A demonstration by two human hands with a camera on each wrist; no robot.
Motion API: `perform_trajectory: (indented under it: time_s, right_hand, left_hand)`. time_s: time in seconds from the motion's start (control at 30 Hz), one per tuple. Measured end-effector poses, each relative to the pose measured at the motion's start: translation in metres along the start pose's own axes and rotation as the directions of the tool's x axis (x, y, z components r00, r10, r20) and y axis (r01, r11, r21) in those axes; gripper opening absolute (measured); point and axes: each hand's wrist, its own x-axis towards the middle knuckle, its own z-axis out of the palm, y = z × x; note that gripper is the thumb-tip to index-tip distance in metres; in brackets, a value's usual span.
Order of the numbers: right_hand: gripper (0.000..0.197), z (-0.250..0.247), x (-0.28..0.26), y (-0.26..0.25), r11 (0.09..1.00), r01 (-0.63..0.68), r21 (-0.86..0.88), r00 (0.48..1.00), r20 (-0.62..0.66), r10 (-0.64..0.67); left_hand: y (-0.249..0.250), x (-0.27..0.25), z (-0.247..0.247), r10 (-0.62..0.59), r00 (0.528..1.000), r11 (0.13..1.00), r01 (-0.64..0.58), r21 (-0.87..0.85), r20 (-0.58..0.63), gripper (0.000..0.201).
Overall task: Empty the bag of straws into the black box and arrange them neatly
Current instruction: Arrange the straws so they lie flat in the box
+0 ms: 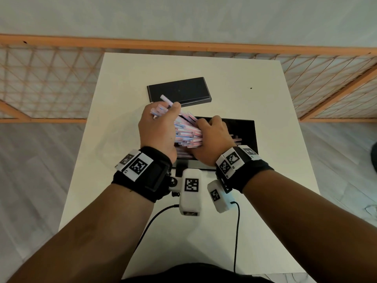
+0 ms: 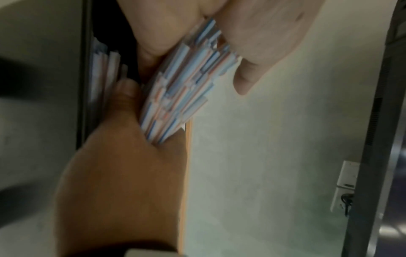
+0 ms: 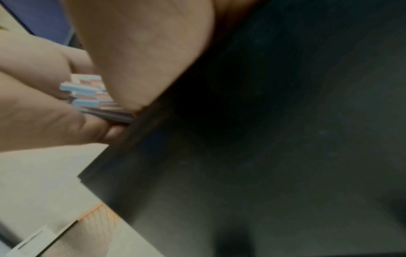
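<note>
A thick bundle of striped pink, blue and white straws (image 1: 186,131) is held between both hands above the open black box (image 1: 243,130). My left hand (image 1: 158,124) grips the bundle's far left end, where several straw tips stick out past the fingers. My right hand (image 1: 211,137) grips the bundle's near right end, over the box's left half. The left wrist view shows the straws (image 2: 182,87) squeezed between both palms. The right wrist view shows a few straw ends (image 3: 90,92) between the fingers, with the dark box (image 3: 263,121) behind. A few loose straws (image 1: 236,139) lie inside the box.
The black box lid (image 1: 179,90) lies flat on the white table (image 1: 265,94) just behind the hands. An orange wooden lattice fence (image 1: 51,78) borders the table's far side. Two black cables (image 1: 236,231) trail from the wrist cameras across the table's near part.
</note>
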Motion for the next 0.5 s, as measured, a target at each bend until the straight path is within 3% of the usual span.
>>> perform_trajectory:
  time_s: [0.13,0.23,0.27,0.37,0.5]
  right_hand:
    - [0.058,0.006,0.001,-0.01,0.997,0.018,0.069,0.999,-0.038,-0.015]
    - [0.053,0.007,0.001,-0.014,0.986,0.0,0.169,0.999,-0.051,0.009]
    - [0.057,0.007,0.001,-0.015,0.983,0.004,0.184,0.998,-0.058,0.007]
    - [0.075,0.005,0.002,-0.017,0.989,0.049,0.141,0.998,-0.047,-0.042]
    - [0.076,0.002,-0.001,-0.017,0.994,0.085,0.065,0.996,-0.036,-0.083]
  left_hand:
    - [0.003,0.002,0.005,-0.034,0.999,0.997,0.032,-0.065,-0.024,0.05]
    - [0.006,0.007,0.003,-0.088,0.995,0.994,0.09,-0.058,0.044,0.053]
    - [0.007,0.009,0.001,-0.106,0.992,0.993,0.11,-0.053,0.076,0.047]
    - [0.008,0.008,-0.001,-0.128,0.989,0.992,0.128,-0.004,0.074,0.004]
    - [0.006,0.002,-0.003,-0.112,0.993,0.993,0.11,0.041,0.036,0.021]
